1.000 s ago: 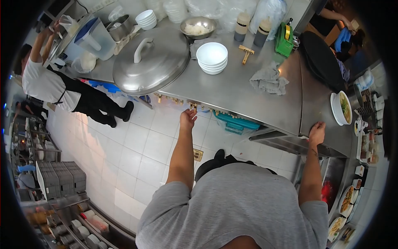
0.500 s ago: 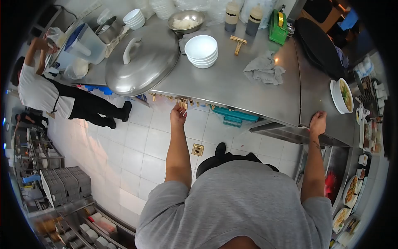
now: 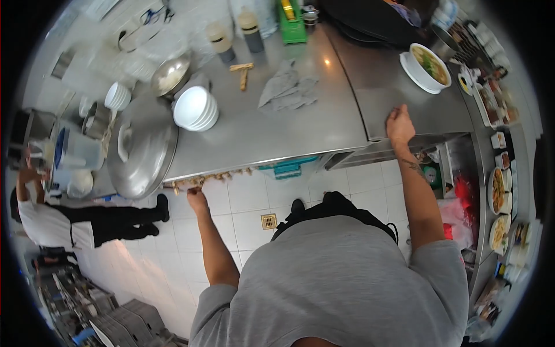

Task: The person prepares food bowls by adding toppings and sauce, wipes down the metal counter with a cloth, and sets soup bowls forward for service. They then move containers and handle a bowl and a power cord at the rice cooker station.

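Note:
My left hand (image 3: 198, 199) is at the counter's front edge, its fingers pinched at a row of small tan clips (image 3: 217, 176) hanging there. What sits between the fingertips is too small to make out. My right hand (image 3: 400, 125) is curled closed on the right part of the steel counter (image 3: 335, 130), near its front edge, and its palm side is hidden. Beyond it stands a white bowl of soup with greens (image 3: 429, 68). Between the hands, farther back, lie a grey cloth (image 3: 288, 87), a T-shaped tan wooden piece (image 3: 242, 76) and stacked white bowls (image 3: 196, 109).
A big steel lid (image 3: 141, 153) covers the counter's left end. Two sauce bottles (image 3: 250, 30) and a green tape dispenser (image 3: 293, 26) stand at the back. Another person (image 3: 63, 225) works at far left. Below the counter at right is an open compartment (image 3: 454, 173); food dishes (image 3: 497, 191) line the right.
My view has swung right. My left hand stays at the clips, now farther left along the row. My right hand has moved from the counter's edge onto its top, nearer the soup bowl.

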A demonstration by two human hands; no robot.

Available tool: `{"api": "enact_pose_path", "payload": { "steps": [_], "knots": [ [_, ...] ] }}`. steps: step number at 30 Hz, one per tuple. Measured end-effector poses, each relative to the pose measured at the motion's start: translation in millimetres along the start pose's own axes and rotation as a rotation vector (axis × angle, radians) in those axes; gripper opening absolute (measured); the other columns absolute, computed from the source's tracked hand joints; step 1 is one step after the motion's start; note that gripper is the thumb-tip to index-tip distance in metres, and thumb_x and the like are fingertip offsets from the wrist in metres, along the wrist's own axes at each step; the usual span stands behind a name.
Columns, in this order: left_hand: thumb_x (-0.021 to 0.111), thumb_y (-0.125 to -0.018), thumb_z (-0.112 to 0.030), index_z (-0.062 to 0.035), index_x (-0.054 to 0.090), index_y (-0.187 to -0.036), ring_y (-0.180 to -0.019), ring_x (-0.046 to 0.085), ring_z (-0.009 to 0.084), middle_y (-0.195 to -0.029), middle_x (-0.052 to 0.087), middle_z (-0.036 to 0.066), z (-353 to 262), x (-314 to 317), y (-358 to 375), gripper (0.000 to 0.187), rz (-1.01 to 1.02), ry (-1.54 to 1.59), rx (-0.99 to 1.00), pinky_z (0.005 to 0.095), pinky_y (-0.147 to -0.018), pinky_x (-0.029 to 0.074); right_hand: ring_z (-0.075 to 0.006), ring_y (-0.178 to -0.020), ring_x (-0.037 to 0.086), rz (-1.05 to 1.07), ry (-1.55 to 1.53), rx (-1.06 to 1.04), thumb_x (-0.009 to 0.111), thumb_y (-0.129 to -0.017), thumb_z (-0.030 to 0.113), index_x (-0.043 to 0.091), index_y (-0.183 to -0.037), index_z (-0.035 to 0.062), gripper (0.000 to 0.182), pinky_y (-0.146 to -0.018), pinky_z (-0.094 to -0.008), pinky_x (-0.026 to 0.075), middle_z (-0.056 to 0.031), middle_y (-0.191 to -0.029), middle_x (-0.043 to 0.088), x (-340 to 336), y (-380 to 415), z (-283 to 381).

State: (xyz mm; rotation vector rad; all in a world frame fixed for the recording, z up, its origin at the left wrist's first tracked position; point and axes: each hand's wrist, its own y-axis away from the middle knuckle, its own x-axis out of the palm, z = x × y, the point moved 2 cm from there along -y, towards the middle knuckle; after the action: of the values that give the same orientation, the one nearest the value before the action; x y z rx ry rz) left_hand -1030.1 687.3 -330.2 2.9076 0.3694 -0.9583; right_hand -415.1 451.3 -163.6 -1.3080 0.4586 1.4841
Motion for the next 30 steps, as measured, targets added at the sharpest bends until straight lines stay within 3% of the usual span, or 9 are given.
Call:
{"api": "enact_pose_path", "payload": {
  "steps": [3,5,7,9,12,16,22,25,30],
  "knots": [
    [0.048,-0.078,0.001,0.0050,0.057,-0.089,-0.078,0.060,0.0322,-0.083,0.063,0.020,-36,-13,22,0.015,0.067,-0.162,0.076,0.0371,-0.073,0.046,-0.0363,-0.075,0.062,0.043,-0.019,-0.062,0.048,-0.084,0.023,0.047,-0.095,0.0135,0.015,-0.064,-0.0485,0.046,-0.0135,-0.084,0.064,2,-5,-3],
    [0.051,-0.078,-0.005,0.0044,0.061,-0.085,-0.073,0.060,0.0301,-0.080,0.063,0.018,-57,-10,44,0.015,0.237,-0.347,0.065,0.0383,-0.068,0.046,-0.0354,-0.072,0.062,0.075,-0.011,-0.101,0.049,-0.084,0.022,0.046,-0.095,0.0131,0.015,-0.062,-0.0482,0.047,-0.0133,-0.081,0.063,0,-10,-3],
    [0.053,-0.078,-0.005,0.0034,0.062,-0.086,-0.065,0.056,0.0226,-0.073,0.061,0.012,-84,-2,72,0.015,0.686,-0.229,-0.031,0.0337,-0.062,0.045,-0.0342,-0.069,0.062,0.096,0.002,-0.143,0.049,-0.083,0.021,0.045,-0.095,0.0124,0.015,-0.059,-0.0476,0.047,-0.0128,-0.079,0.063,-1,-9,-5],
    [0.055,-0.081,-0.008,0.0008,0.061,-0.087,-0.065,0.047,0.0106,-0.067,0.053,0.003,-204,10,132,0.012,1.090,0.044,-0.153,0.0243,-0.060,0.039,-0.0327,-0.066,0.062,0.095,0.012,-0.190,0.050,-0.082,0.020,0.044,-0.095,0.0114,0.016,-0.057,-0.0468,0.048,-0.0121,-0.077,0.063,-1,-9,-5],
    [0.056,-0.086,-0.014,-0.0014,0.058,-0.090,-0.072,0.046,0.0097,-0.077,0.053,0.000,-334,62,171,0.013,1.319,0.105,0.139,0.0238,-0.067,0.039,-0.0308,-0.061,0.061,0.114,0.031,-0.270,0.051,-0.081,0.018,0.044,-0.092,0.0093,0.016,-0.053,-0.0440,0.048,-0.0107,-0.073,0.061,-7,-12,0],
    [0.057,-0.085,-0.017,-0.0053,0.057,-0.081,-0.061,0.041,0.0072,-0.065,0.047,-0.003,-456,193,175,0.012,1.139,0.069,0.574,0.0246,-0.055,0.035,-0.0295,-0.054,0.059,0.069,-0.071,-0.389,0.052,-0.079,0.016,0.044,-0.089,0.0078,0.015,-0.049,-0.0403,0.047,-0.0092,-0.068,0.057,-5,-15,-4],
    [0.056,-0.078,-0.011,0.0007,0.057,-0.072,-0.058,0.049,0.0143,-0.068,0.056,0.006,-546,398,185,0.013,1.041,0.143,0.429,0.0309,-0.054,0.039,-0.0273,-0.048,0.055,0.005,-0.140,-0.411,0.054,-0.076,0.012,0.045,-0.083,0.0076,0.012,-0.044,-0.0371,0.046,-0.0085,-0.065,0.055,-2,-19,-6],
    [0.057,-0.074,-0.009,0.0054,0.063,-0.090,-0.089,0.062,0.0316,-0.092,0.063,0.024,-554,485,192,0.022,0.937,0.064,0.430,0.0374,-0.077,0.049,-0.0267,-0.046,0.054,0.012,-0.141,-0.412,0.056,-0.075,0.012,0.046,-0.081,0.0079,0.013,-0.044,-0.0363,0.045,-0.0081,-0.064,0.054,-4,-18,-7],
    [0.058,-0.078,-0.016,0.0056,0.059,-0.105,-0.096,0.060,0.0300,-0.101,0.061,0.023,-591,490,222,0.034,0.939,0.026,0.439,0.0356,-0.078,0.047,-0.0267,-0.046,0.054,0.026,-0.163,-0.398,0.057,-0.073,0.012,0.045,-0.081,0.0082,0.014,-0.044,-0.0370,0.045,-0.0076,-0.063,0.053,0,-20,-10]
  ]
}}
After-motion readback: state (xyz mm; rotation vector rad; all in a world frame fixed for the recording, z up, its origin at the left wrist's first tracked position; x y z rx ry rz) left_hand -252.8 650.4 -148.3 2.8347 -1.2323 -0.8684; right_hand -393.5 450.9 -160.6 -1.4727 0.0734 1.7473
